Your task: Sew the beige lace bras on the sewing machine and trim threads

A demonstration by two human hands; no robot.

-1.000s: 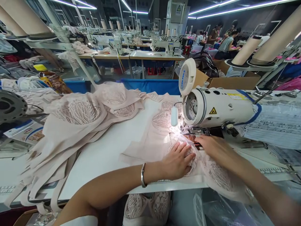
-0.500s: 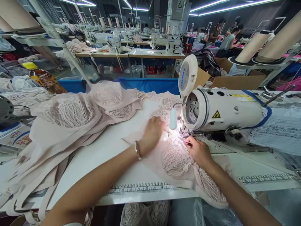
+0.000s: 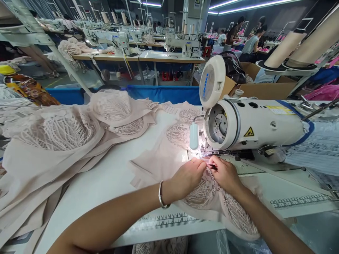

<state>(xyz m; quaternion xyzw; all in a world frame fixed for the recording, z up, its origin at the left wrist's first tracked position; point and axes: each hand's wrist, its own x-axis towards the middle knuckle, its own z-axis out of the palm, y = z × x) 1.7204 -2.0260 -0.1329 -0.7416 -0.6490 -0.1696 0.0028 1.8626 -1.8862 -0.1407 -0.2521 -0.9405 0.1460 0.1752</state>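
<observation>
My left hand [image 3: 186, 178], a metal bangle at its wrist, pinches the edge of a beige lace bra [image 3: 202, 194] just in front of the needle area. My right hand [image 3: 226, 174] is closed beside it, fingertips almost meeting the left ones. From its fingers juts a small dark tool [image 3: 212, 167], its kind partly hidden by the grip. More of the lace piece lies flat behind the left hand and hangs over the table's front edge under the right wrist. The sewing machine [image 3: 259, 121] stands directly behind both hands, its lamp lighting the work.
A pile of beige lace bras [image 3: 60, 130] covers the table's left side. A bottle with a yellow cap [image 3: 29, 88] stands behind it. Printed ruler markings [image 3: 172, 221] run along the front edge. Thread cones [image 3: 284, 49] stand at the right. Other people work far back.
My left hand has come back toward me and right, from over the lace beside the machine to the fabric edge by my right hand. The right hand stays nearly in place.
</observation>
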